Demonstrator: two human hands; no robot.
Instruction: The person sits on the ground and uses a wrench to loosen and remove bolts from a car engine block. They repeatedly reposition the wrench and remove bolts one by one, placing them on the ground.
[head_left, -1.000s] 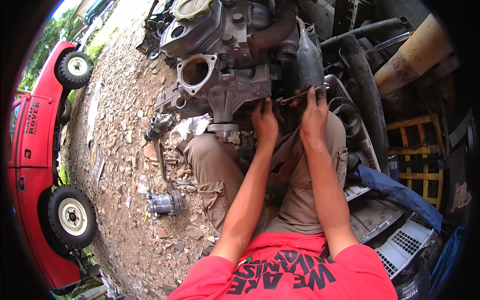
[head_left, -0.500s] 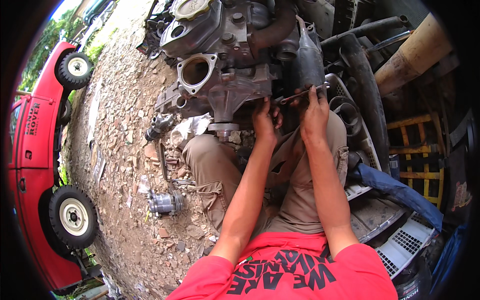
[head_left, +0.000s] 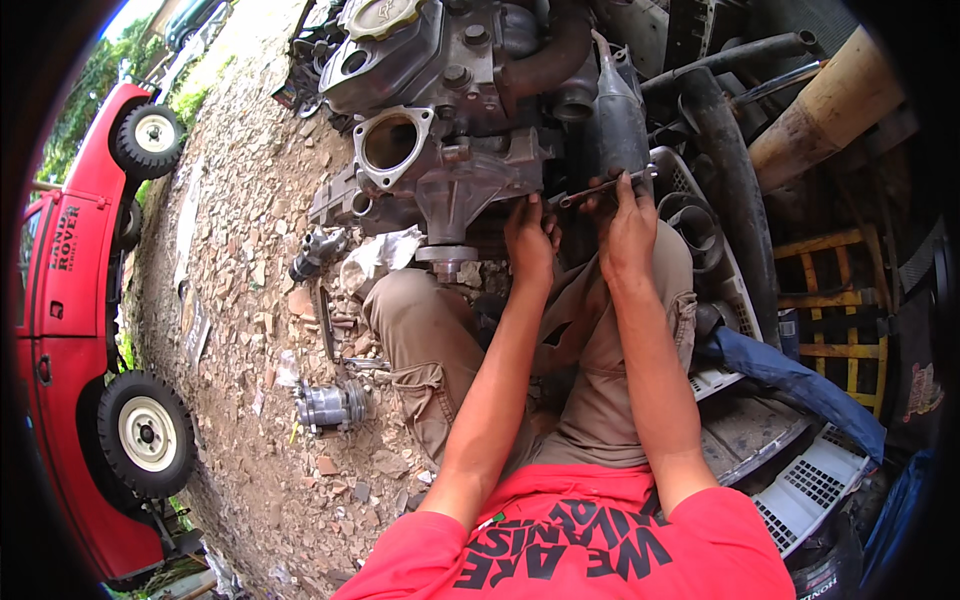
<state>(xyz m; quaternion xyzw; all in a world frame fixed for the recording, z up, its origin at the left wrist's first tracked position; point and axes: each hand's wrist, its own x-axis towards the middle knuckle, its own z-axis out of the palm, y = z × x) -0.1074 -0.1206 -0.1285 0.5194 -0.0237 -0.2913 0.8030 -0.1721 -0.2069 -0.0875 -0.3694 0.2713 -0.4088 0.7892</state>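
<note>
- Wrench (head_left: pixel 605 186): a slim metal spanner, lying nearly level against the lower right face of the engine block (head_left: pixel 450 110), its far end at the dark housing just right of the block's pale front casting.
- Right hand (head_left: pixel 628 228): closed around the wrench shank, fingers curled over the top, knuckles toward the block. The wrench sits at the fingertips end of the hand, above the wrist.
- Left hand (head_left: pixel 530 238): pressed against the underside of the block, just left of the wrench's near end. Fingers are tucked in the shadow; cannot tell whether they pinch a fastener or only brace.
- Judgement on doing this well: keep the wrench head square and fully seated on the fastener, pull in one steady arc rather than jerking, and keep the left hand bracing clear of the swing, since a slip would throw knuckles into the casting.
- Block sits on rubble ground (head_left: pixel 250 300), round open port (head_left: pixel 390 142) on its left face.
- Person sits cross-legged below the block, khaki trousers (head_left: pixel 420 340), red shirt.
- Left of the block, on the ground: a small grey cylindrical part (head_left: pixel 330 405) and a dark fitting (head_left: pixel 310 255).
- Farther left: a red vehicle (head_left: pixel 70 330).
- Right of the block: thick black hose (head_left: pixel 735 190), yellow frame (head_left: pixel 835 300).
</note>
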